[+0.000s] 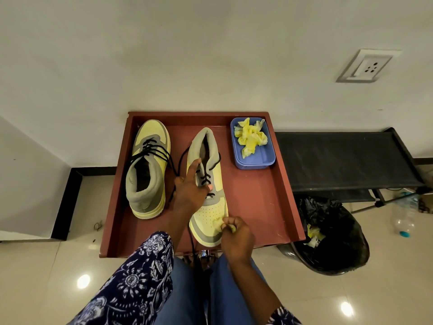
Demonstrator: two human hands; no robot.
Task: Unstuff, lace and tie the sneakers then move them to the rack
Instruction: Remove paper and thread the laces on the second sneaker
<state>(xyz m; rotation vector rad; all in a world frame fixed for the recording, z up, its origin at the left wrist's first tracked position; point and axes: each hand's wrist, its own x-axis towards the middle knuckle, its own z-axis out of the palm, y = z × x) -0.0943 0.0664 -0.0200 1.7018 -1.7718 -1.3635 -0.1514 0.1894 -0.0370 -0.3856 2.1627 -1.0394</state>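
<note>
Two yellow-and-grey sneakers with black laces lie on a red-brown tray (269, 202). The left sneaker (147, 170) points away from me, loosely laced. The right sneaker (208, 195) points toward me, with its laces only partly threaded. My left hand (189, 186) rests on its lace area, the index finger reaching to the collar. My right hand (234, 233) is at the toe, pinched on a small piece of yellow paper (218, 223).
A blue plastic box (262, 158) holding crumpled yellow paper (249, 137) sits in the tray's far right corner. A black rack (342, 158) stands to the right against the wall. A black bin bag (328, 235) with paper scraps lies below it. A wall socket (367, 66) is higher up.
</note>
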